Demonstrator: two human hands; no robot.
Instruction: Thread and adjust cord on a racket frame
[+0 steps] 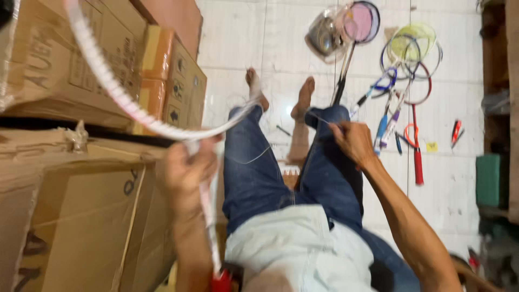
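My left hand [184, 173] grips a white and pink badminton racket [116, 92] at the throat, where frame meets shaft. Its frame arcs up to the left past the boxes and over my left knee. The shaft runs down to a red handle [221, 282] at the bottom edge. My right hand [354, 141] rests over my right knee, fingers pinched on a thin racket string [319, 117] that stretches left toward the frame. I sit in blue jeans [254, 173], bare feet out on the white tiled floor.
Stacked cardboard boxes [70, 205] fill the left side. Several rackets [403, 59] lie on the tiled floor [232, 38] beyond my feet, beside a shiny metal pot [323, 35]. Small red-handled tools [456, 132] and a green box [489, 179] sit at the right.
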